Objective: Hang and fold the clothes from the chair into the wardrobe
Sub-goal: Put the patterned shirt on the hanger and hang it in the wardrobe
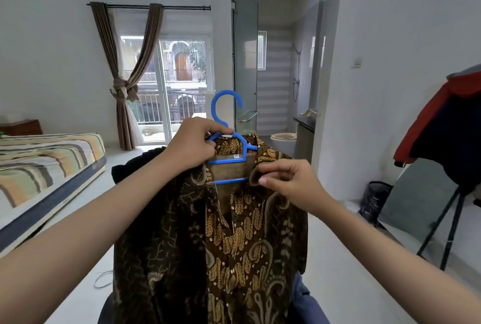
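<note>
Forearms fill the near frame, both reaching out to a brown batik shirt (pixel 234 232) held up mid-room. Left hand (pixel 192 144) is clenched round the neck of the blue hanger (pixel 226 125) just under the hook, plus a bunch of shirt shoulder. It carries the weight, so the hanger stays level. Right hand (pixel 289 185) pinches the collar edge on the right side between thumb and fingertips, likely tugging it over the hanger arm to seat it. The hanger's crossbars show through the open neck, so the shirt is on but the front is unbuttoned and the left side looks bunched. My read: mid-hang, collar being squared up.

Dark clothes (pixel 135 165) sit behind the shirt, and something blue (pixel 304 295) lies lower right, probably the remaining pile; the chair itself is hidden. Wardrobe not in view. Bed (pixel 52 162) far left, window (pixel 166 81) beyond, bathroom doorway (pixel 281 63) straight ahead. A red and dark garment (pixel 447 131) is draped over a tripod at right.
</note>
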Demonstrator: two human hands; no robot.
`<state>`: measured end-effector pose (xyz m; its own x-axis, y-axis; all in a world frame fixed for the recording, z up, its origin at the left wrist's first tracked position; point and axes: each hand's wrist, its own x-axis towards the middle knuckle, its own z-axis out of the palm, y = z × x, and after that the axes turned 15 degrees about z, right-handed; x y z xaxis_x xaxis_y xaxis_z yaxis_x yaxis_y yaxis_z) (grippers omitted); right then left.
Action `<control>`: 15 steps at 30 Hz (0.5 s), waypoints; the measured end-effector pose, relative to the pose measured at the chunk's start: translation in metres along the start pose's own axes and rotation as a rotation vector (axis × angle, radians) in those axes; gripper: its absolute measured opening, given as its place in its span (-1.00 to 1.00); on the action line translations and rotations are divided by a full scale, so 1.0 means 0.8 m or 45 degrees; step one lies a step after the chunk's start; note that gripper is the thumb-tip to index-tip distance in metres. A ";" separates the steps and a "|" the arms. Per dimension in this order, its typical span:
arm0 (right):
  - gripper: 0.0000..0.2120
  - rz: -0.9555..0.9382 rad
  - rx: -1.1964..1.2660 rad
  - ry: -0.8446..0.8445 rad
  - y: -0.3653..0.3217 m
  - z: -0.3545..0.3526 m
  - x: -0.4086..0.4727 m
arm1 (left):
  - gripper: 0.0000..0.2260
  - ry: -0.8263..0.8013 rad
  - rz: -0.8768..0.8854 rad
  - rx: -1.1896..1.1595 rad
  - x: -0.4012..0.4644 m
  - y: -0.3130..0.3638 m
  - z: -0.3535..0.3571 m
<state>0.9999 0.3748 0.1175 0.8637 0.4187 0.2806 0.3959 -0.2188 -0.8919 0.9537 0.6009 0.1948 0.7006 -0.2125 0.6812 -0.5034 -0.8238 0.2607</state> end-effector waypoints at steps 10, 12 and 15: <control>-0.80 -0.425 -0.550 0.390 -0.049 0.012 0.029 | -0.50 -0.083 0.068 -0.257 -0.010 0.014 -0.007; -0.83 -0.386 -0.477 0.351 -0.051 0.015 0.033 | -0.50 -0.072 0.079 -0.286 -0.014 0.011 -0.010; -0.86 -0.316 -0.320 0.305 -0.056 0.018 0.034 | -0.59 0.017 0.122 -0.387 -0.024 0.010 -0.016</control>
<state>1.0008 0.4089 0.1601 0.7687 0.2756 0.5772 0.6393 -0.3578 -0.6807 0.9300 0.6052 0.1923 0.6369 -0.2732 0.7209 -0.6965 -0.6049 0.3860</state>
